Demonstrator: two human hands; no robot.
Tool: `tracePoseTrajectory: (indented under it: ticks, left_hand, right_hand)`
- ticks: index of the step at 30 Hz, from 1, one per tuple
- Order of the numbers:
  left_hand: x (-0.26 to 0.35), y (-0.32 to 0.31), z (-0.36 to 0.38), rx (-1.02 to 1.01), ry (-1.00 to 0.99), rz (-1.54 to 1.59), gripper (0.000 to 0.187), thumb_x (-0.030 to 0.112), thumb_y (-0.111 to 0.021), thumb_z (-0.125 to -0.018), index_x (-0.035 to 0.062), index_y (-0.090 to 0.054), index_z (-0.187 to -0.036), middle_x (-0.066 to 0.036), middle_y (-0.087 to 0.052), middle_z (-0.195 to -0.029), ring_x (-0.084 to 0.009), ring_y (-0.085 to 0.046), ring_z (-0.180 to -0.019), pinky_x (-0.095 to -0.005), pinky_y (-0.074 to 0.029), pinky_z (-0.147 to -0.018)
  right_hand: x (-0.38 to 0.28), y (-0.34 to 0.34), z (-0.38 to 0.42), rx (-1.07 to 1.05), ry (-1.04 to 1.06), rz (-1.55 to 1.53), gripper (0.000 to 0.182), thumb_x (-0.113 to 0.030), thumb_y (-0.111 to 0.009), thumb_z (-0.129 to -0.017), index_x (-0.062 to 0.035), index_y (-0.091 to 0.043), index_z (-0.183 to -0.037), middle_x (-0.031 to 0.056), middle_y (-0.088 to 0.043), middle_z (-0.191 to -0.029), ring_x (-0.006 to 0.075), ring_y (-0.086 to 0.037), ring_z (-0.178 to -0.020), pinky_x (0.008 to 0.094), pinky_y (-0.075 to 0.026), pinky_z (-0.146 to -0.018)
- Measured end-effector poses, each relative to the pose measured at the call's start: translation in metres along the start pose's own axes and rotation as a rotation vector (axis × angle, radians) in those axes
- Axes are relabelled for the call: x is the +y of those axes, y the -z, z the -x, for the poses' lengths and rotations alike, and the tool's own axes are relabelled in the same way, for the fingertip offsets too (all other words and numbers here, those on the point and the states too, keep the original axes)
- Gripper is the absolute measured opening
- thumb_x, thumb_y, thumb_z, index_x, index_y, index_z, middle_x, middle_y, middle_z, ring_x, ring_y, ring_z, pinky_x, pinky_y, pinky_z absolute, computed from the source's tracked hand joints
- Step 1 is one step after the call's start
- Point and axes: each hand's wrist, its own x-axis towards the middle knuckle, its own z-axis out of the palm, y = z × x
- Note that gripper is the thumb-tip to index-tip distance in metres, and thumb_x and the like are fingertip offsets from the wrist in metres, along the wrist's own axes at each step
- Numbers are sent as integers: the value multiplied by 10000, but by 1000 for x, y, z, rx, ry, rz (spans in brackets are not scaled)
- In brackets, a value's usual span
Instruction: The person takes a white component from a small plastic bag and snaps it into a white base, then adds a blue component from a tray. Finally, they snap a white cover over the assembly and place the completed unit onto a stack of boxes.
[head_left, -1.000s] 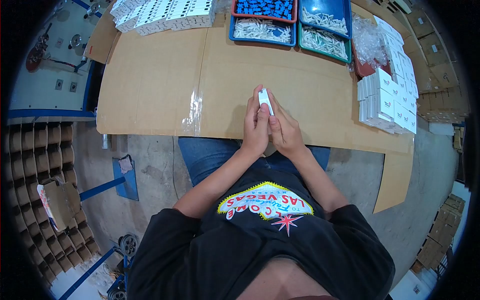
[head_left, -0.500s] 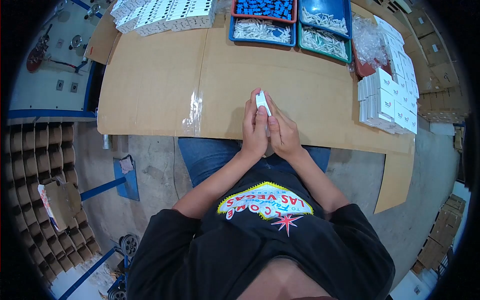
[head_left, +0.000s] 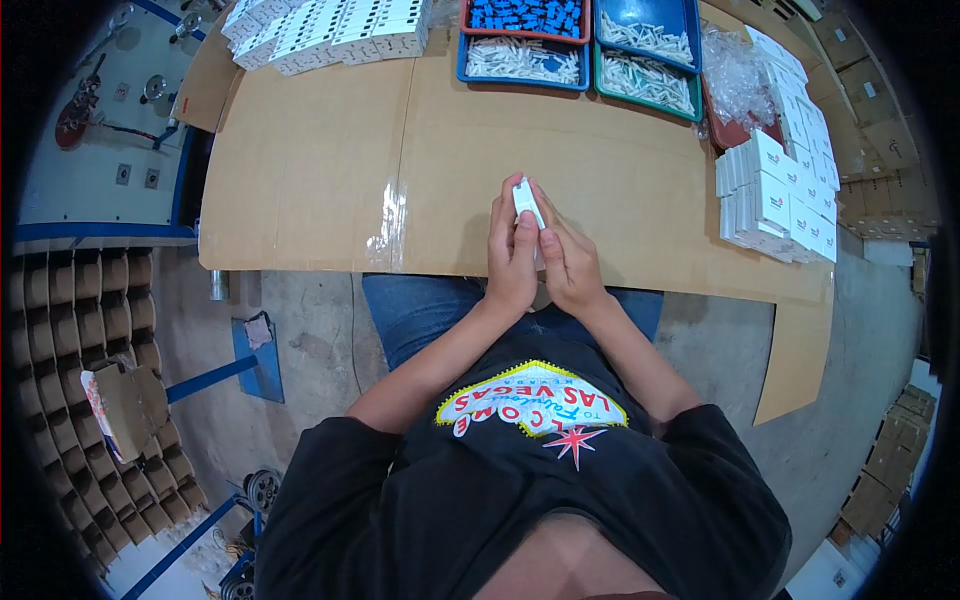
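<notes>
Between my two hands, near the front edge of the cardboard-covered table (head_left: pixel 300 180), is a small white item (head_left: pixel 527 203). My left hand (head_left: pixel 512 255) is wrapped round its left side, with the thumb on its face. From the right, my right hand (head_left: pixel 572 265) presses against the same item, its thumb near the lower end. The fingers point away from me, and the palms hide the item's lower part.
Trays of white pieces (head_left: pixel 645 85) and a tray of blue pieces (head_left: pixel 525 18) stand at the back. Stacked white boxes are at back left (head_left: pixel 350 30) and at right (head_left: pixel 775 205). Clear plastic bags (head_left: pixel 738 75) lie beside the trays.
The hands and the white item keep nearly the same pose. The whole view has shifted very slightly.
</notes>
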Motion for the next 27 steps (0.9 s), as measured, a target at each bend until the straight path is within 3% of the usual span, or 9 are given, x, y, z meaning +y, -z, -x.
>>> tracePoseTrajectory:
  ticks: [4, 9, 11, 14, 18, 20, 21, 23, 27]
  left_hand:
    - [3, -1, -9, -34, -93, -79, 535, 286, -404, -1110, 28, -322, -1572, -131, -464, -1369, -211, -473, -1262, -318, -363, -1080]
    - [-18, 0, -4, -100, 58, 83, 605, 372, -413, -1108, 106, -247, -1626, -147, -437, -1384, -272, -437, -1316, -349, -354, -1102]
    - [-25, -1, -5, -96, 95, 146, 606, 395, -423, -1104, 115, -272, -1620, -137, -441, -1360, -260, -449, -1299, -343, -362, -1095]
    - [-10, 4, -10, -98, 162, 122, 592, 416, -440, -1100, 115, -335, -1599, -116, -448, -1317, -231, -471, -1261, -327, -378, -1079]
    - [-10, 7, -10, -74, 216, 63, 533, 384, -443, -1104, 94, -429, -1550, -105, -451, -1309, -186, -495, -1212, -302, -397, -1055]
    - [-10, 7, -8, -66, 164, 45, 529, 373, -436, -1106, 81, -426, -1548, -109, -452, -1315, -187, -494, -1215, -301, -396, -1055]
    - [-10, 7, -7, -60, 112, 26, 526, 361, -429, -1108, 69, -423, -1545, -113, -454, -1320, -189, -494, -1217, -300, -395, -1056]
    - [-10, 7, -6, -53, 82, 8, 524, 355, -424, -1109, 55, -426, -1538, -119, -451, -1329, -192, -492, -1222, -304, -394, -1059]
    - [-11, 6, -5, -45, 3, -48, 522, 342, -414, -1109, 24, -430, -1522, -130, -446, -1343, -209, -484, -1242, -320, -393, -1069]
  right_hand:
    - [8, 9, -6, 27, 5, -99, 548, -279, -503, -1071, 43, -424, -1507, 261, -473, -1522, 389, -504, -1387, 407, -408, -1129]
    - [12, 7, -4, 106, -54, -65, 728, -447, -659, -982, -7, -435, -1516, 239, -527, -1476, 361, -545, -1338, 417, -429, -1103]
    - [7, 4, -2, 58, -250, -271, 826, -489, -729, -920, -23, -421, -1529, 219, -542, -1462, 306, -566, -1301, 415, -451, -1077]
    - [12, 4, -1, 51, -272, -270, 882, -485, -761, -895, -27, -389, -1550, 204, -552, -1447, 250, -571, -1270, 405, -461, -1064]
    - [16, 5, 4, -68, -341, -235, 840, -445, -712, -944, -21, -344, -1570, 241, -498, -1500, 305, -555, -1331, 403, -446, -1089]
    - [14, 5, 3, -92, -156, -4, 726, -379, -604, -1023, 15, -326, -1565, 279, -435, -1541, 384, -496, -1394, 405, -421, -1118]
    - [12, 5, 2, -93, -156, -3, 726, -379, -604, -1023, 15, -326, -1565, 279, -435, -1541, 384, -496, -1394, 405, -421, -1118]
    - [9, 4, 1, -82, -102, 11, 608, -308, -489, -1079, 57, -340, -1542, 303, -385, -1560, 435, -434, -1420, 415, -403, -1135]
    - [10, 1, 3, -60, -77, 61, 571, -277, -448, -1092, 80, -350, -1527, 306, -410, -1543, 430, -458, -1406, 419, -404, -1136]
